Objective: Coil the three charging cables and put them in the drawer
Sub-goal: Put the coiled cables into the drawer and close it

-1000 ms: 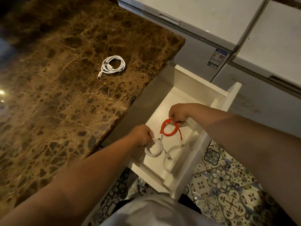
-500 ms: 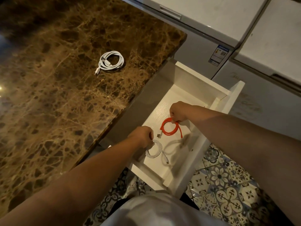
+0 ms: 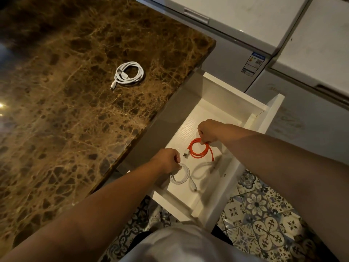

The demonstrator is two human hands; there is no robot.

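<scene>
While two coiled cables are held low inside the open drawer (image 3: 235,95), the orange cable (image 3: 199,150) pinched by the right hand (image 3: 208,131) and a white cable (image 3: 181,174) by the left hand (image 3: 167,161), one coiled white cable (image 3: 129,74) is left on the marble counter (image 3: 66,120); release judged pending.

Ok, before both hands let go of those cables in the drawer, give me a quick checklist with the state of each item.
1. Drawer open far enough: ok.
2. Orange cable coiled and over the drawer floor, pinched by the right hand: ok.
3. White cable in the left hand coiled, inside the drawer: ok.
4. Either coil resting on the drawer floor: cannot tell.
5. The two coils clear of each other: ok, a gap shows between them.
6. All three cables in the drawer: not ok, the third cable lies coiled on the marble counter.
</scene>
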